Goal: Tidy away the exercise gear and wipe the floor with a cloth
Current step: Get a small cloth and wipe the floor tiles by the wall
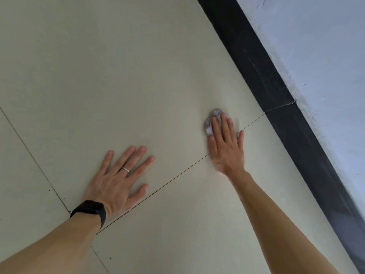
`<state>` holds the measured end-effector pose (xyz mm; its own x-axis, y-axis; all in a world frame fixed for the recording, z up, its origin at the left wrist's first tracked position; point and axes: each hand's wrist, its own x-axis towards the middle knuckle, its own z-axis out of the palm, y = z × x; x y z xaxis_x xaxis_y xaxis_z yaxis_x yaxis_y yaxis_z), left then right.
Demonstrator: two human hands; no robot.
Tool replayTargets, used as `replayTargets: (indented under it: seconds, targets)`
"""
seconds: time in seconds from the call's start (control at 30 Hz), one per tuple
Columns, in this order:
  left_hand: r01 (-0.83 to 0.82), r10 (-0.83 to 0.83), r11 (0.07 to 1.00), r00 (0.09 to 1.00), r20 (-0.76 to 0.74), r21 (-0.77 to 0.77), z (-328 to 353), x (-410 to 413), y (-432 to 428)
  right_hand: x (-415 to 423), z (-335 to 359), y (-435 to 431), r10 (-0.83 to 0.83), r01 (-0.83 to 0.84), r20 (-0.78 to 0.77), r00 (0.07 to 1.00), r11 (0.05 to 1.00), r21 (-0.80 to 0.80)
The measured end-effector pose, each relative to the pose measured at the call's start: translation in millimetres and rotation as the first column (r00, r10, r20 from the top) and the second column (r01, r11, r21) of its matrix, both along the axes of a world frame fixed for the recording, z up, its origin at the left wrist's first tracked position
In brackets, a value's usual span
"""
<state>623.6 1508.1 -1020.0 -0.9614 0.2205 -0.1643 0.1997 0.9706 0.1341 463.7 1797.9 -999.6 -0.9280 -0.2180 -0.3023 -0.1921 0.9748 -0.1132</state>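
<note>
tiled floor [138,76] | black skirting [256,66] | right fingers [224,123] straight on cloth [215,112] | left fingers [129,154] splayed flat

Most of the cloth [207,126] lies hidden under the right hand [227,147], only a crumpled edge showing at its eleven o'clock, and the hand's heel is blurred.

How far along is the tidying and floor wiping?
No exercise gear shows in view, so tidying may be done. In hand: the right hand presses a grey cloth onto the tiled floor near the black skirting; the left hand braces flat. How much floor remains cannot be told.
</note>
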Motion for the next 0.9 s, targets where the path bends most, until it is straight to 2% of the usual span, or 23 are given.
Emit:
replayTargets:
  seconds: [0.1, 0.17, 0.23, 0.3, 0.37, 0.43, 0.47, 0.5, 0.53, 0.57, 0.63, 0.67, 0.7, 0.73, 0.8, 0.87, 0.9]
  targets:
    - [0.001, -0.001, 1.000, 1.000, -0.004, 0.000, 0, 0, -1, -51, 0, 36, -0.341, 0.343, -0.039, 0.939, 0.936, 0.080]
    - [0.000, 0.000, 1.000, 1.000, 0.004, -0.006, 1, -1, -1, -68, 1, 42, -0.435, 0.438, -0.059, 0.899, 0.895, 0.081]
    - [0.008, -0.007, 1.000, 1.000, 0.017, -0.013, 2, -2, 0, -64, 3, 23, -0.443, 0.444, -0.032, 0.896, 0.895, 0.029]
    - [0.013, -0.013, 1.000, 0.999, 0.029, -0.020, 3, -2, -1, -39, 4, -12, -0.294, 0.295, 0.018, 0.956, 0.954, -0.048]
    - [0.016, -0.016, 1.000, 0.999, 0.041, -0.018, 3, -3, 0, 10, 2, -51, 0.013, -0.012, 0.010, 1.000, 0.993, -0.119]
    - [0.011, -0.010, 1.000, 0.999, 0.039, -0.015, 3, -3, 0, 49, -3, -67, 0.281, -0.281, -0.022, 0.959, 0.951, -0.128]
    - [0.011, -0.010, 1.000, 0.999, 0.039, -0.017, 3, -2, 0, 47, -5, -62, 0.340, -0.341, -0.029, 0.940, 0.932, -0.122]
    - [0.012, -0.011, 1.000, 0.999, 0.037, -0.019, 3, -2, 0, 32, -7, -51, 0.331, -0.332, -0.027, 0.943, 0.936, -0.114]
    - [0.012, -0.011, 1.000, 0.999, 0.034, -0.019, 3, -3, 0, 11, -9, -39, 0.245, -0.246, -0.022, 0.969, 0.965, -0.086]
    - [0.010, -0.009, 1.000, 0.999, 0.033, -0.018, 3, -3, 0, -10, -8, -30, 0.087, -0.087, -0.014, 0.996, 0.994, -0.059]
    - [0.006, -0.005, 1.000, 0.999, 0.041, -0.013, 3, -3, 0, -38, -5, -23, -0.258, 0.258, -0.007, 0.966, 0.965, -0.051]
    - [0.006, -0.005, 1.000, 0.999, 0.046, -0.011, 4, -3, 0, -35, -5, -29, -0.332, 0.330, -0.017, 0.943, 0.942, -0.067]
    - [0.006, -0.006, 1.000, 0.999, 0.051, -0.011, 4, -3, 0, -20, -5, -41, -0.317, 0.313, -0.046, 0.947, 0.947, -0.078]
    - [0.007, -0.006, 1.000, 0.998, 0.056, -0.011, 4, -4, 0, 7, -6, -55, -0.226, 0.220, -0.076, 0.971, 0.972, -0.085]
    - [0.005, -0.005, 1.000, 0.998, 0.060, -0.003, 5, -4, 1, 82, -4, -76, 0.054, -0.063, -0.071, 0.996, 0.991, -0.122]
    - [0.008, -0.009, 1.000, 0.998, 0.067, 0.007, 4, -3, 0, 134, 0, -74, 0.319, -0.324, -0.057, 0.946, 0.936, -0.138]
    - [0.010, -0.011, 1.000, 0.997, 0.070, 0.011, 4, -3, 0, 135, -1, -66, 0.393, -0.396, -0.048, 0.918, 0.907, -0.142]
